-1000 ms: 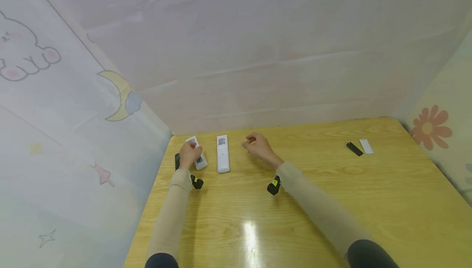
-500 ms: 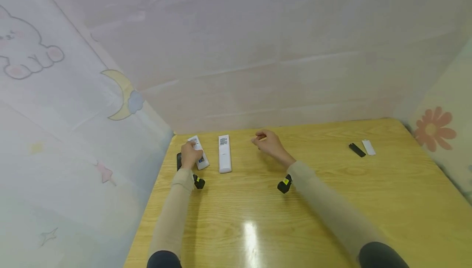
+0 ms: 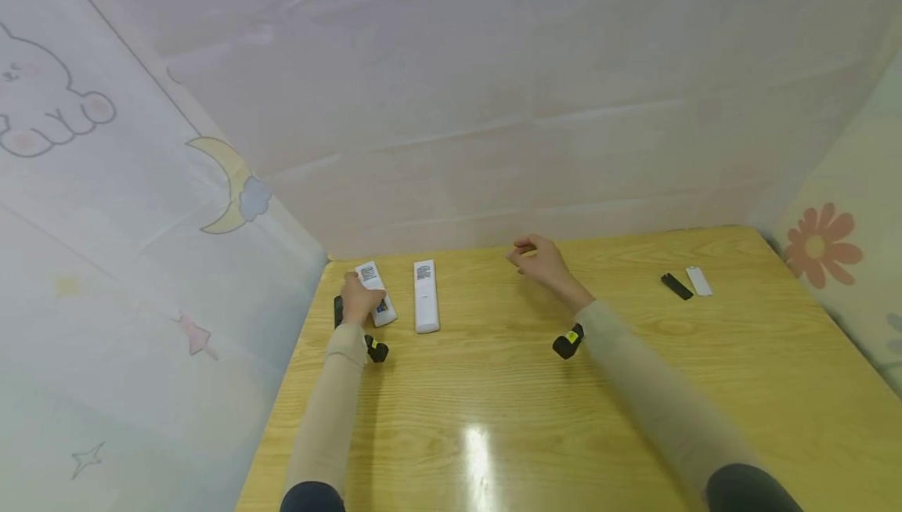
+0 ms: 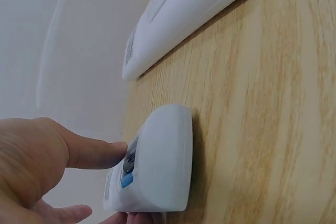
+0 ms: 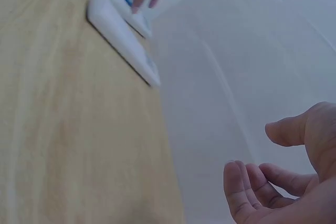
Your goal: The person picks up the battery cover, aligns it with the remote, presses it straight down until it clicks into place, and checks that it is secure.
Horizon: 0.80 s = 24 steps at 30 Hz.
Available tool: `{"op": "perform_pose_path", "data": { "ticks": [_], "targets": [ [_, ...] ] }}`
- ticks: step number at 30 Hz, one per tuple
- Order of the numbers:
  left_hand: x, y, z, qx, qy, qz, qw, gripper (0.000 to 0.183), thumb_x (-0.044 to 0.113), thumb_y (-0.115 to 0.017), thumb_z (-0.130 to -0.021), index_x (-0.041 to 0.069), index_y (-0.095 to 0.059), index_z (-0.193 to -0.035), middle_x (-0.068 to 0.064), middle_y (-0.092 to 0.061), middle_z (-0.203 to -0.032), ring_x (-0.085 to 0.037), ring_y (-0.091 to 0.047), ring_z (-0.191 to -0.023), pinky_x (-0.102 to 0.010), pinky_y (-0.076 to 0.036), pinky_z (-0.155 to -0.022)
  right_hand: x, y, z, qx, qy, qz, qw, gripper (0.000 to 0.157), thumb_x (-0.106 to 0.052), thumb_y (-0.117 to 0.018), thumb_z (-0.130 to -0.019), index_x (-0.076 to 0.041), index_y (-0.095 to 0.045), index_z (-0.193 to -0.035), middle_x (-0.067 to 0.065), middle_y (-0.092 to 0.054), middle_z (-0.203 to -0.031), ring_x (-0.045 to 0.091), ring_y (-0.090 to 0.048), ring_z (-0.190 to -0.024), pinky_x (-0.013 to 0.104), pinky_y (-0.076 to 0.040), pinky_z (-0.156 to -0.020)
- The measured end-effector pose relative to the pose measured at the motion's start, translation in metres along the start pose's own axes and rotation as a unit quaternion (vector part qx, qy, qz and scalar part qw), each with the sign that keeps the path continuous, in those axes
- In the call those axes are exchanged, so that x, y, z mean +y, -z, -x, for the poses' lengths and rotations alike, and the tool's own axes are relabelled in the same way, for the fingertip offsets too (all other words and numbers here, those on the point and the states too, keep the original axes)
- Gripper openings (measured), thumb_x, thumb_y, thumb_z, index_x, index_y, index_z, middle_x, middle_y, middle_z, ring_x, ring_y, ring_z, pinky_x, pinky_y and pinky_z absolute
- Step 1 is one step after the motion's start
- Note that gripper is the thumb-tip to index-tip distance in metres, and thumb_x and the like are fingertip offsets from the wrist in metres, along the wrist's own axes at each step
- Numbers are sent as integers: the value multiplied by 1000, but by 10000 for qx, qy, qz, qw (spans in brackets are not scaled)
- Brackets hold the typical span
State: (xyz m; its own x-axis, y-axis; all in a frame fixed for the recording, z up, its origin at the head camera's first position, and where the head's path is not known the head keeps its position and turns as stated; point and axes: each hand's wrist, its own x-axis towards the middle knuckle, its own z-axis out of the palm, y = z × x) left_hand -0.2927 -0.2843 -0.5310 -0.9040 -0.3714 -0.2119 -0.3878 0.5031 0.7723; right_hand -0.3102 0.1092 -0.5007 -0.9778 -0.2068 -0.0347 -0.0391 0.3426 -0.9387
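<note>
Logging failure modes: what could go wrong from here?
The left hand has its thumb by the partly blue battery in the open-backed white plastic remote; a slip might pop it out.

The thin black rectangular strip and thin white strip lie close together; the right hand, if reaching for one, might knock the other.

We are holding our left arm (image 3: 330, 410) forward, our right arm (image 3: 658, 383) slanting inward; our left hand (image 3: 358, 299) is pinching between thumb (image 4: 97, 152) and fingers (image 4: 68, 213), our right hand (image 3: 546, 263) hanging loosely curled.
</note>
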Motion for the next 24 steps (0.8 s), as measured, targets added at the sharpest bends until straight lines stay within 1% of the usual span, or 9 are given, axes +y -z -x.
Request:
{"op": "perform_pose_path", "data": {
  "ticks": [4, 6, 8, 11, 12, 14, 19, 21, 24],
  "targets": [
    [-1, 2, -2, -134, 134, 203, 9996, 77, 6, -73, -96, -4, -28, -157, -35, -50, -142, -51, -59, -126, -60, -58, -102, -2, 26, -4, 128, -12, -138, 9998, 48, -24, -61, -110, 4, -52, -149, 24, -57, -136, 38, -68, -115, 30, -64, -89],
    [-3, 3, -3, -175, 155, 260, 9994, 75, 6, -71, -97, -6, -27, -157, -36, -49, -143, -51, -58, -127, -59, -57, -103, -2, 38, -4, 160, -16, -161, 9997, 49, -24, -60, -110, 4, -52, -150, 24, -57, -137, 37, -67, -117, 26, -64, -88],
    [-4, 3, -5, -213, 157, 337, 9991, 75, 6, -67, -100, -8, -23, -159, -38, -46, -147, -51, -56, -130, -59, -55, -106, -1, 50, -3, 191, -32, -175, 9997, 50, -24, -59, -110, 4, -51, -151, 24, -56, -138, 37, -66, -118, 24, -63, -88],
    [-8, 3, -7, -282, 115, 284, 9991, 77, 8, -57, -105, -8, -10, -165, -41, -38, -155, -52, -51, -136, -60, -52, -110, 0, 63, 0, 226, -90, -120, 9996, 51, -25, -60, -110, 3, -51, -152, 23, -57, -139, 34, -66, -118, 22, -62, -87],
    [-9, 3, -7, -284, 104, 244, 9992, 79, 9, -54, -106, -8, -6, -166, -41, -36, -157, -52, -50, -138, -59, -51, -110, 1, 67, 1, 236, -101, -96, 9996, 51, -26, -60, -111, 2, -50, -152, 23, -56, -139, 33, -66, -117, 22, -62, -87],
    [-9, 4, -7, -273, 75, 160, 9995, 77, 12, -51, -108, -8, -5, -166, -41, -34, -158, -52, -50, -137, -59, -51, -108, 1, 74, 4, 244, -101, -83, 9996, 52, -26, -60, -110, 2, -50, -153, 23, -56, -140, 31, -66, -116, 22, -62, -88],
    [-8, 4, -5, -86, 52, 135, 9999, 62, 12, -53, -106, -10, -26, -158, -39, -44, -149, -51, -55, -130, -58, -54, -103, -2, 88, 12, 303, -78, 52, 9995, 54, -29, -60, -111, 2, -50, -154, 24, -56, -141, 28, -67, -114, 23, -63, -89],
    [-8, 3, -4, -16, 93, 207, 9997, 58, 14, -56, -106, -10, -33, -154, -36, -47, -148, -49, -57, -131, -57, -54, -106, -2, 93, 14, 323, -75, 136, 9994, 54, -30, -59, -111, 2, -50, -154, 24, -56, -141, 28, -67, -114, 23, -63, -88],
    [-8, 1, -6, 58, 129, 374, 9992, 58, 15, -60, -105, -8, -38, -154, -33, -48, -151, -46, -55, -135, -55, -53, -111, -3, 101, 18, 326, -76, 245, 9991, 55, -32, -59, -111, 1, -49, -154, 24, -56, -141, 29, -66, -116, 22, -62, -88]
  ]
}}
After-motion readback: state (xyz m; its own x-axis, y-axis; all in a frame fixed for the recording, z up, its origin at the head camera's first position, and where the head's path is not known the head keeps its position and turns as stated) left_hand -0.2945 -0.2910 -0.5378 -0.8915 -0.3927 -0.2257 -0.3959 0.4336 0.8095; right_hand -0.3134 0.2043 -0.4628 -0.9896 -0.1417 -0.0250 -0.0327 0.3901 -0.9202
